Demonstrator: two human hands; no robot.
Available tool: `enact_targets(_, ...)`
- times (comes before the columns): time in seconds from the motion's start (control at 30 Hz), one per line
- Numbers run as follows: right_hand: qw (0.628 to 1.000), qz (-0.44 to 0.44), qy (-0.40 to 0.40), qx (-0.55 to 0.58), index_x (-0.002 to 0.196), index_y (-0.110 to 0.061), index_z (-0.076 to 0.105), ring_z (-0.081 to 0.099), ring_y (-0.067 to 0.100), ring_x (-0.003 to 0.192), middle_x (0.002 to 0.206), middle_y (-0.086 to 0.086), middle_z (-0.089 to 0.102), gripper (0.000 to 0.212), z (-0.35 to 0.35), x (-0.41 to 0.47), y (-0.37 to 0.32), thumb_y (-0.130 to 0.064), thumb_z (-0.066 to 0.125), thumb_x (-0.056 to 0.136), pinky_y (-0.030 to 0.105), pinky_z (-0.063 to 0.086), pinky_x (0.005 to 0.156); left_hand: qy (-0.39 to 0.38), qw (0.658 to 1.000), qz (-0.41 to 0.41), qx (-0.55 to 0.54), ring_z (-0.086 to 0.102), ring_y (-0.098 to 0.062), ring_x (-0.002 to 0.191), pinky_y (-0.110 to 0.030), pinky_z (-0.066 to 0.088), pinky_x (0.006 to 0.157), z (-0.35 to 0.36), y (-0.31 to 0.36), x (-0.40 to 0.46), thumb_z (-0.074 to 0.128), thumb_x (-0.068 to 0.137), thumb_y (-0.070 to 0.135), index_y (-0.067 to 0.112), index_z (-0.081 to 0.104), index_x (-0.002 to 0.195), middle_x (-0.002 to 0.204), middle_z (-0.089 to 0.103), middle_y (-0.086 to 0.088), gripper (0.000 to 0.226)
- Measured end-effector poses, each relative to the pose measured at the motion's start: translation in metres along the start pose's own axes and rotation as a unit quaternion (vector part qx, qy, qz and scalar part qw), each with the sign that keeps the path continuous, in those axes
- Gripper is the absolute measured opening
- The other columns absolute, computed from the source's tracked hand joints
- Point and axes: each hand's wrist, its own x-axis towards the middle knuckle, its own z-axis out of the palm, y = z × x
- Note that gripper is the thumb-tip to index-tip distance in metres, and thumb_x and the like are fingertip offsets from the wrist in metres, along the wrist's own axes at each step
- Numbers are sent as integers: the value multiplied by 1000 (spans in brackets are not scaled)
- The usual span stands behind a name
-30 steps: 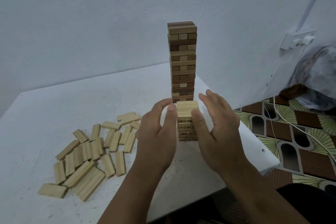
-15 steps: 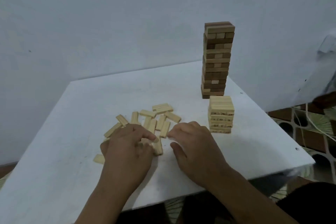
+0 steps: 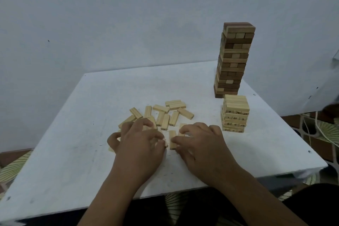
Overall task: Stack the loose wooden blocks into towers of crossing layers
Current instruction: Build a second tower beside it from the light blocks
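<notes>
— What's nearest on your feed?

— My two hands, low over the white table (image 3: 64,152). The left hand (image 3: 139,145) lies palm down on the near edge of the loose blocks (image 3: 165,115), its fingers curled over several of them; I cannot tell whether it actually grips one. The right hand (image 3: 203,143) sits beside it, fingers bent, with fingertip and thumb touching a pale block (image 3: 172,139) that lies flat between the two hands.

— And beyond the hands?

— The rest of the loose blocks lie scattered flat mid-table, some touching, two side by side at the back.

— The towers?

— To the right, the short pale tower (image 3: 235,113) stands upright in crossing layers, with printed numbers on some block ends. Just behind it, close to the far right edge, the tall tower (image 3: 233,60) of mixed light and dark blocks rises against the grey wall (image 3: 128,14).
</notes>
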Motion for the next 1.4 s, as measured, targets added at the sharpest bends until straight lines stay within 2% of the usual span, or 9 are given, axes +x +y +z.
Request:
enact_targets(0.2, 999, 8, 9, 52, 84, -28, 75, 57, 7, 90, 92, -17, 67, 19, -12, -13, 17, -38, 59, 83, 28, 40, 81, -25, 997, 64, -33, 24, -9, 133, -46, 14, 105, 7, 11, -4, 49, 77, 44, 49, 72, 83, 130, 41, 26, 24)
enact_targets(0.37, 996, 31, -11, 83, 90, -24, 78, 62, 5, 89, 97, -11, 73, 19, -22, -26, 28, -30, 63, 80, 8, 38, 83, -36, 990, 137, -26, 31, -9, 134, -36, 8, 103, 16, 23, -11, 55, 79, 51, 50, 70, 90, 134, 46, 22, 18)
enact_targets(0.53, 994, 42, -10, 101, 108, -25, 71, 58, 4, 92, 103, -9, 71, 25, -23, -34, 36, -32, 58, 88, 23, 46, 86, -49, 980, 176, -75, 47, -7, 124, -56, 26, 105, 24, 31, -6, 55, 82, 49, 43, 68, 90, 119, 60, 24, 17)
enact_targets(0.7, 994, 22, -8, 104, 109, -28, 71, 57, 7, 90, 99, -12, 68, 28, -27, -35, 40, -30, 54, 87, 24, 45, 80, -44, 975, 199, -90, 51, -5, 115, -33, 18, 106, 25, 37, -5, 48, 83, 48, 41, 63, 102, 107, 60, 28, 26)
enact_targets(0.83, 993, 36, 18, 108, 99, -28, 73, 56, 5, 89, 94, -14, 65, 22, -27, -35, 47, -24, 57, 86, 31, 47, 83, -68, 981, 177, -49, 51, -7, 116, -56, 28, 101, 26, 32, -2, 46, 84, 44, 48, 64, 113, 112, 58, 25, 34)
enact_targets(1.03, 993, 49, 28, 103, 95, -26, 73, 56, 1, 91, 96, -16, 67, 18, -29, -34, 52, -25, 61, 83, 26, 47, 85, -49, 980, 184, -50, 48, -5, 119, -49, 21, 104, 26, 35, -5, 53, 87, 29, 44, 66, 111, 118, 59, 25, 31)
enact_targets(1.13, 989, 41, 32, 136, 106, -24, 71, 60, 5, 95, 102, -12, 70, 22, -28, -35, 48, -27, 59, 87, 25, 47, 88, -46, 976, 201, -67, 47, -3, 118, -31, 13, 107, 28, 36, -4, 56, 87, 27, 41, 66, 112, 120, 61, 25, 30)
enact_targets(1.23, 989, 22, 20, 142, 105, -22, 72, 61, 7, 92, 101, -9, 71, 21, -28, -35, 45, -27, 62, 86, 24, 48, 85, -51, 977, 196, -62, 46, -5, 123, -38, 12, 104, 30, 37, -3, 54, 89, 34, 45, 65, 110, 126, 60, 24, 26)
enact_targets(1.4, 989, 18, 30, 142, 98, -24, 75, 52, -8, 89, 95, -11, 73, 20, -30, -33, 51, -20, 69, 79, 5, 35, 83, -74, 977, 189, -68, 37, 1, 131, -31, 1, 109, 27, 37, 0, 65, 86, 43, 47, 65, 111, 124, 54, 35, 26)
